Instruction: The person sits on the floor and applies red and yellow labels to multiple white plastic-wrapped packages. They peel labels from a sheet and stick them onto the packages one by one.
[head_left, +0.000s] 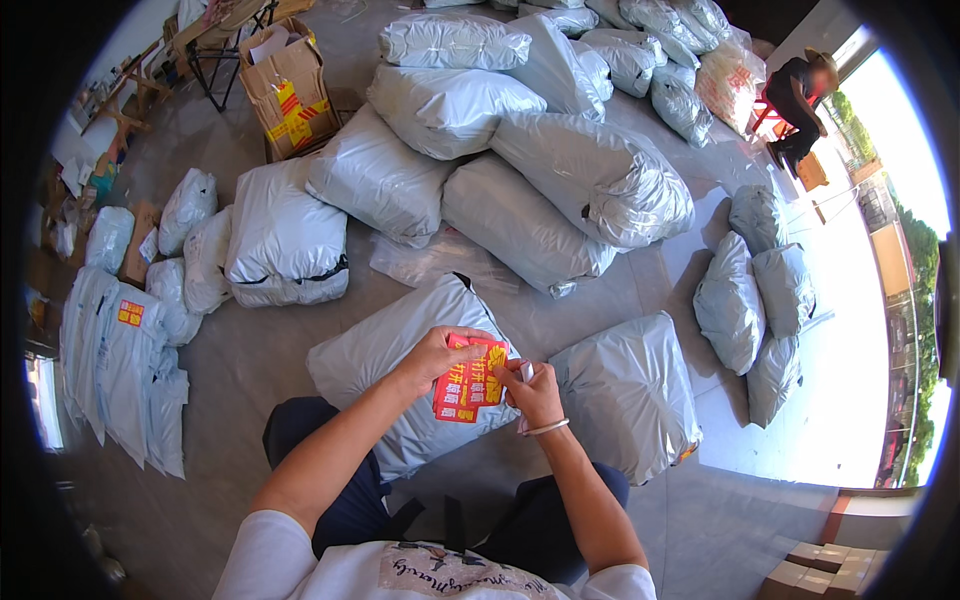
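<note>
Red stickers with yellow and white printing (461, 382) are fanned out in my left hand (435, 360), whose thumb lies across their upper part. My right hand (532, 394) pinches the right edge of the front sticker. A small white item (526, 371), perhaps rolled paper, is tucked in the right hand's fingers; what it is cannot be made out. Below both hands, a large grey plastic mailing bag (405, 345) lies on the floor between my knees. Just right of it rests another stuffed grey bag (622, 397).
A heap of stuffed grey bags (465, 112) stands ahead. Smaller bags (731, 300) lie at right, and flat bags (124, 360) hang together at left. An opened cardboard box (281, 82) stands farther back. A person (799, 97) sits near the bright doorway.
</note>
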